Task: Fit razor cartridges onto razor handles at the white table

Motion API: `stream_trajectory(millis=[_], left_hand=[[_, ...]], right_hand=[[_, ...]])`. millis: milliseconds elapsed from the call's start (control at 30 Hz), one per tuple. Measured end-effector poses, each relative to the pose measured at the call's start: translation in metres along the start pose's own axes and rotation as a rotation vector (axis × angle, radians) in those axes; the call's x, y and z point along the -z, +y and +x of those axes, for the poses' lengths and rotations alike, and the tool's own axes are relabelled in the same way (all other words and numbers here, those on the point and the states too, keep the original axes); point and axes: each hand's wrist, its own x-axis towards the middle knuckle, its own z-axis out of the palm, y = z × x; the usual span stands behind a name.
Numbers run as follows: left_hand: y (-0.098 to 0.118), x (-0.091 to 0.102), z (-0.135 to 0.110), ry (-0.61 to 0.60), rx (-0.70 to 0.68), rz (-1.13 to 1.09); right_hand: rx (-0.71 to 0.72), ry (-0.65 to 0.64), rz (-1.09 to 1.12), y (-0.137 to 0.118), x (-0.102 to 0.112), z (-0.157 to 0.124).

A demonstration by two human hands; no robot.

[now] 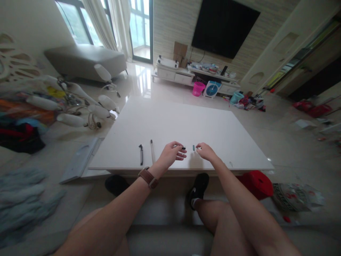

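One black piece [183, 148] is pinched in the left hand [172, 153]; right hand [206, 152], narrowed, grip unclear, adjoins a teal strip [193, 147], counter's [170, 122] near side. Strip: probably light, rigid; hold long edges.

White worktop [173, 122], black piece [183, 148], teal strip [193, 147].
Watchband [148, 176] brown; shoe [201, 186] black, white swoosh; basket [198, 89] hot pink; fan [212, 89] blue and white; wall [170, 28] streaked cream and grey.

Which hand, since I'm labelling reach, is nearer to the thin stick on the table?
Left. The left hand is just to the right of the thin stick; the right hand is farther right, beyond the left.
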Motion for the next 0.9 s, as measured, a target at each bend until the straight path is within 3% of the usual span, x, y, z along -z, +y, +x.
stream_trajectory(millis=[233,500,733,900], left_hand=[[0.003,0.004,0.000,-0.007,-0.006,0.037],[0.006,0.004,-0.002,-0.033,0.010,0.040],[0.005,0.004,-0.002,-0.004,0.010,-0.039],[0.004,0.006,0.002,0.037,0.007,-0.101]], right_hand=[[0.026,-0.158,-0.090,0.002,-0.027,0.017],[0.018,-0.162,-0.146,-0.005,-0.035,0.018],[0.025,-0.069,0.006,-0.018,-0.024,0.014],[0.097,0.094,0.179,-0.043,0.006,0.003]])
